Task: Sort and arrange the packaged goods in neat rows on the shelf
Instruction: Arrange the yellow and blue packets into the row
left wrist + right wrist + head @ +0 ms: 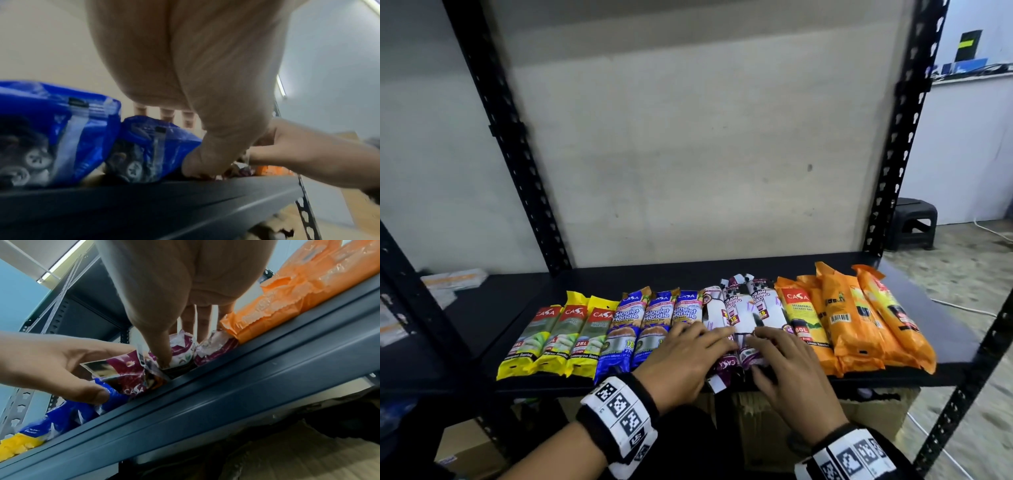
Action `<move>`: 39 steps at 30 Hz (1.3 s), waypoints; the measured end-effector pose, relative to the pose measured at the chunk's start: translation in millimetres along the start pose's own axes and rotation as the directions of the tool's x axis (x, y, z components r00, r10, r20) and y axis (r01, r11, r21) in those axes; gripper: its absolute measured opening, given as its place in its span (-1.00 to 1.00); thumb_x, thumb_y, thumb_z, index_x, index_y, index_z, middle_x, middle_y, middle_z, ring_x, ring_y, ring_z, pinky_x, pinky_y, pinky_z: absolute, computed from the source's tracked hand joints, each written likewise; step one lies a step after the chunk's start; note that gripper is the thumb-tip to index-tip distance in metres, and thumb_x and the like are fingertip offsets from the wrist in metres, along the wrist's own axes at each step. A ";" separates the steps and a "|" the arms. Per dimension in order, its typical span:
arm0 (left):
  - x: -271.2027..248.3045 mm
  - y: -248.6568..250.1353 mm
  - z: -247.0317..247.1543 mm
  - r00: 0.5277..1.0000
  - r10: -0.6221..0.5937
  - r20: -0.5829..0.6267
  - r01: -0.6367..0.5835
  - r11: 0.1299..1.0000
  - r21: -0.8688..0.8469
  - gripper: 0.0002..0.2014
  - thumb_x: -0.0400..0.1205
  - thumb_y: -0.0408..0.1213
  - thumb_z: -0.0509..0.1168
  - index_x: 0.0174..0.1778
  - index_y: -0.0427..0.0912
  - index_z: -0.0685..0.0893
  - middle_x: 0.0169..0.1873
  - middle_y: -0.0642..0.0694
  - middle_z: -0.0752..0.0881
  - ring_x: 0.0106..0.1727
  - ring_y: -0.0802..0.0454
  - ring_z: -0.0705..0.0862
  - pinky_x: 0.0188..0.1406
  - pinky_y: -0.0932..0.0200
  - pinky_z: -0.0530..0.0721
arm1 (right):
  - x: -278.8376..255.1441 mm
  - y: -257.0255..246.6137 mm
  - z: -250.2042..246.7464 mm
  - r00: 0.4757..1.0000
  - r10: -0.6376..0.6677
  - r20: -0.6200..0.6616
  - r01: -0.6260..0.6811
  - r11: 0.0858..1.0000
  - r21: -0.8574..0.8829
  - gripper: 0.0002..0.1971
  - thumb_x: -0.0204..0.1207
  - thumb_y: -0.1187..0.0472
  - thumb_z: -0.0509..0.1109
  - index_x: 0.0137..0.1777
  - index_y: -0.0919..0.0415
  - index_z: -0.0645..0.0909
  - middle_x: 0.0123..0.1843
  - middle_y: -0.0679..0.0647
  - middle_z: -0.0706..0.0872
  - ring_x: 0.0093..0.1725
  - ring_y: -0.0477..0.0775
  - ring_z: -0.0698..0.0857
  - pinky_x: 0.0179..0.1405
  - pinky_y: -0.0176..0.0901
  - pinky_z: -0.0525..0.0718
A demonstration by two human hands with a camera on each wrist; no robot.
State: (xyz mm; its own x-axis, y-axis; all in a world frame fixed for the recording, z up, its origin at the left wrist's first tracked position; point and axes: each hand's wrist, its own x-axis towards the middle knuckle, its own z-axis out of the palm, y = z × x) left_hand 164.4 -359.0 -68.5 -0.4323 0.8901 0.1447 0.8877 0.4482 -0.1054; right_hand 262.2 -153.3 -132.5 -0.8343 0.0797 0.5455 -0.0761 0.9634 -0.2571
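- Shelf (722,270): dark, smooth metal board with a raised front lip; bare surface lies behind the packs, back to the pale wall panel.
- Packs lie flat in one row along the front edge, long sides touching: yellow packs (558,337), blue packs (650,322), purple-and-white packs (743,308), orange packs (859,318). All are crinkled, glossy plastic sleeves with crimped ends.
- The near ends of the packs reach the lip; one purple-and-white end overhangs it slightly.
- Left hand (685,359): fingers extended, resting flat on the blue and purple-and-white packs; thumb at the near end of a blue pack.
- Right hand (784,363): fingers spread and nearly straight, pressing on the purple-and-white packs; thumb tip at the near end of one.
- Neither hand is wrapped around a pack.
- Black slotted uprights (904,137) bound the bay on both sides.
- Cardboard boxes (869,411) sit below the shelf.
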 end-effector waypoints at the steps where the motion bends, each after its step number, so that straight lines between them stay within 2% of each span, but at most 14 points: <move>1: 1.5 -1.1 0.2 1.000 0.014 -0.005 -0.014 1.000 0.007 -0.41 0.66 -0.32 0.14 0.61 0.16 0.27 0.70 0.21 0.19 0.41 -0.03 0.38 0.47 -0.05 0.28 | -1.4 0.6 1.4 0.999 0.014 0.035 -0.013 1.000 -0.026 -0.44 0.45 0.01 0.53 0.46 -0.15 0.52 0.48 -0.11 0.52 0.46 0.01 0.48 0.42 0.04 0.55; 5: 0.6 -5.7 -2.1 0.999 0.046 0.012 -0.046 0.999 -0.017 -0.46 0.66 -0.23 0.15 0.58 0.15 0.28 0.66 0.22 0.28 0.36 0.00 0.41 0.45 0.00 0.27 | 0.4 3.1 5.7 0.991 0.007 0.137 0.009 0.993 -0.120 -0.28 0.41 -0.03 0.47 0.59 -0.22 0.36 0.65 -0.11 0.38 0.60 0.07 0.37 0.54 0.16 0.43; 8: -1.9 -7.1 -9.2 0.998 0.055 0.035 -0.051 0.992 -0.113 -0.42 0.61 -0.15 0.21 0.56 0.24 0.24 0.60 0.29 0.29 0.37 0.09 0.38 0.50 0.03 0.30 | 5.4 0.6 5.2 0.988 0.014 0.152 0.007 0.990 -0.141 -0.31 0.38 -0.05 0.48 0.54 -0.26 0.39 0.60 -0.11 0.48 0.57 0.09 0.45 0.48 0.17 0.45; 10: -2.3 -5.5 -16.7 0.999 0.050 0.022 -0.044 0.978 -0.206 -0.39 0.63 -0.08 0.25 0.58 0.32 0.19 0.58 0.34 0.30 0.39 0.15 0.39 0.46 0.06 0.41 | 6.2 0.9 3.9 0.990 0.018 0.141 -0.001 0.993 -0.120 -0.37 0.40 -0.06 0.45 0.51 -0.26 0.42 0.57 -0.13 0.51 0.54 0.07 0.48 0.46 0.16 0.47; 13: -1.9 -0.2 -27.4 0.994 0.017 -0.110 -0.057 0.925 -0.375 -0.34 0.67 0.03 0.31 0.65 0.39 0.16 0.58 0.42 0.29 0.54 0.34 0.32 0.52 0.20 0.40 | 3.9 1.6 2.5 0.995 0.005 0.096 0.004 0.996 -0.094 -0.43 0.36 -0.08 0.41 0.41 -0.18 0.49 0.54 -0.13 0.54 0.49 0.07 0.53 0.47 0.06 0.33; 15: 2.2 3.5 -36.1 0.977 -0.049 -0.209 -0.064 0.864 -0.500 -0.38 0.68 0.02 0.35 0.65 0.31 0.28 0.56 0.40 0.35 0.58 0.37 0.32 0.53 0.28 0.40 | 1.9 0.3 3.8 0.996 0.019 0.092 -0.012 0.997 -0.070 -0.43 0.34 -0.09 0.42 0.40 -0.19 0.50 0.55 -0.15 0.53 0.51 0.06 0.51 0.48 0.03 0.23; 18: 17.3 3.5 -54.9 0.903 -0.237 -0.359 -0.057 0.762 -0.645 -0.51 0.63 0.02 0.43 0.49 0.12 0.54 0.33 0.27 0.59 0.35 0.29 0.59 0.28 0.25 0.62 | 2.4 -0.6 3.7 0.989 0.057 0.138 -0.047 0.996 -0.071 -0.37 0.42 -0.10 0.33 0.55 -0.31 0.39 0.63 -0.23 0.40 0.61 -0.02 0.34 0.56 0.01 0.15; 22: 47.4 -12.0 -80.2 0.782 -0.503 -0.366 0.090 0.673 -0.734 -0.62 0.59 0.19 0.38 0.30 0.20 0.61 0.05 0.21 0.76 0.01 0.32 0.75 0.03 0.24 0.74 | 3.5 -1.7 1.9 0.978 0.083 0.193 -0.074 0.996 -0.052 -0.37 0.51 -0.15 0.23 0.62 -0.35 0.26 0.70 -0.26 0.25 0.70 -0.05 0.14 0.64 0.06 0.03; 25: 71.8 -25.0 -80.5 0.749 -0.593 -0.296 0.228 0.650 -0.725 -0.52 0.56 0.28 0.35 0.26 0.06 0.64 -0.13 0.13 0.81 -0.20 0.23 0.80 -0.11 0.07 0.82 | 0.3 -1.9 5.0 0.976 0.097 0.196 -0.094 0.995 -0.025 -0.36 0.55 -0.16 0.21 0.65 -0.35 0.19 0.73 -0.27 0.16 0.72 -0.07 0.02 0.65 0.01 -0.14; 28: 95.1 -38.7 -64.3 0.743 -0.644 -0.181 0.376 0.626 -0.683 -0.51 0.54 0.27 0.41 0.16 -0.05 0.60 -0.30 0.07 0.83 -0.30 0.28 0.80 -0.20 0.14 0.79 | -1.2 -1.7 8.0 0.977 0.098 0.188 -0.096 0.995 -0.024 -0.34 0.53 -0.17 0.24 0.65 -0.37 0.15 0.73 -0.27 0.14 0.72 -0.08 0.00 0.64 -0.03 -0.20; 30: 108.9 -48.5 -52.1 0.737 -0.664 -0.128 0.489 0.654 -0.577 -0.36 0.48 0.34 0.41 0.23 -0.09 0.51 -0.11 0.02 0.82 -0.14 0.10 0.82 -0.12 0.06 0.79 | -0.8 -2.6 8.1 0.979 0.097 0.181 -0.095 0.995 -0.021 -0.33 0.53 -0.16 0.27 0.64 -0.38 0.15 0.73 -0.26 0.15 0.71 -0.08 0.00 0.63 -0.03 -0.23; 33: 123.5 -58.0 -32.4 0.747 -0.662 -0.066 0.587 0.703 -0.402 -0.28 0.54 0.19 0.44 0.41 -0.16 0.30 0.13 -0.21 0.74 0.05 -0.21 0.77 0.01 -0.07 0.78 | -0.5 -3.5 6.9 0.976 0.097 0.195 -0.100 0.995 0.008 -0.33 0.54 -0.14 0.30 0.64 -0.37 0.16 0.73 -0.27 0.11 0.72 -0.09 -0.05 0.63 -0.05 -0.27; 37: 129.8 -52.3 -20.0 0.769 -0.639 0.014 0.622 0.742 -0.251 -0.46 0.59 0.11 0.40 0.29 -0.15 0.41 0.06 -0.19 0.73 -0.01 -0.18 0.75 -0.06 -0.07 0.76 | 1.4 -6.2 4.1 0.979 0.111 0.171 -0.116 0.993 0.020 -0.35 0.50 -0.12 0.31 0.61 -0.33 0.25 0.72 -0.24 0.17 0.72 -0.06 -0.01 0.63 -0.04 -0.24; 39: 127.8 -43.2 -24.5 0.792 -0.609 0.054 0.609 0.778 -0.153 -0.56 0.59 0.12 0.39 0.19 -0.12 0.53 0.05 -0.15 0.73 -0.02 -0.14 0.72 -0.03 -0.06 0.75 | 2.0 -9.9 3.7 0.981 0.112 0.156 -0.110 0.994 -0.021 -0.37 0.45 -0.11 0.34 0.56 -0.26 0.34 0.69 -0.17 0.28 0.70 0.01 0.13 0.65 0.05 -0.05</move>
State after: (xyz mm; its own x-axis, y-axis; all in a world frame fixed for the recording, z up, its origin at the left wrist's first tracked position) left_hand 74.7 -266.6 -21.4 -0.8910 0.4363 0.1252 0.4520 0.8782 0.1562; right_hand 259.2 -163.7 -131.8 -0.9123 0.1463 0.3826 0.0276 0.9538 -0.2991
